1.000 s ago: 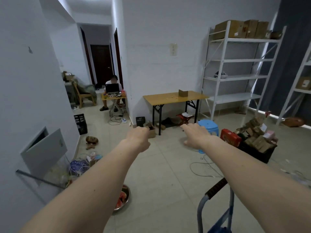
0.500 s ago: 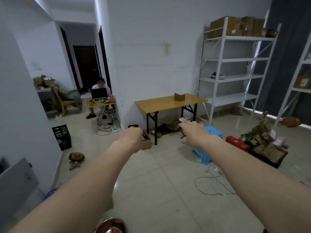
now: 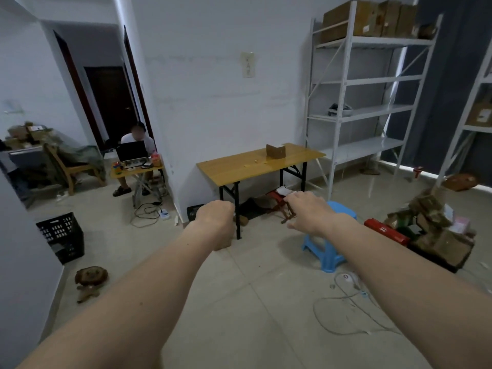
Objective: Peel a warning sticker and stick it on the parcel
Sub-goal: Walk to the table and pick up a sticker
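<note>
I'm not at the table (image 3: 255,166) yet. My left hand (image 3: 214,217) is curled in a fist w/ nothing in it; right hand (image 3: 306,209) is loose, empty. The parcel (image 3: 275,151) sits on top, far side. Can't spot a sticker. Next: walk over, find it.

A yellow table (image 3: 255,162) stands by the white wall. A small brown box (image 3: 275,151) sits on top, near the back edge. Little yellow scraps (image 3: 256,161) lie just left of the box. The table's black legs stand on the tile floor (image 3: 255,302).
</note>
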